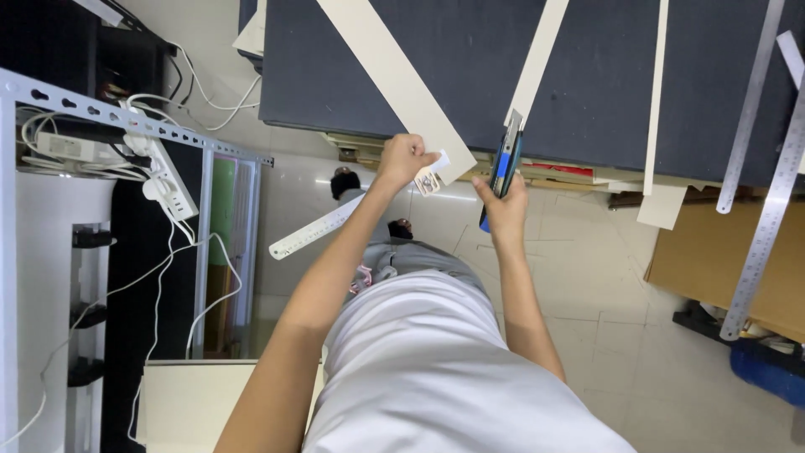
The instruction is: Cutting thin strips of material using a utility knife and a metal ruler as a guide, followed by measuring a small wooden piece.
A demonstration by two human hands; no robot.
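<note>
My left hand (403, 159) is closed on one end of a steel ruler (310, 231), which slants down to the left below the table edge. It also pinches a small printed tag (429, 179) at the end of a wide cream strip (394, 75). This strip lies diagonally on the dark table top (470, 50). My right hand (504, 204) grips a blue and black utility knife (506, 164). The blade points up toward the end of a second cream strip (537, 59) at the table's edge.
A thin cream strip (656, 92) and two long steel rulers (750, 101) (771, 210) hang over the table at right. Brown cardboard (721, 260) and a blue bin (767, 373) lie lower right. A metal rack (126, 122) with a power strip (172, 189) and cables stands left.
</note>
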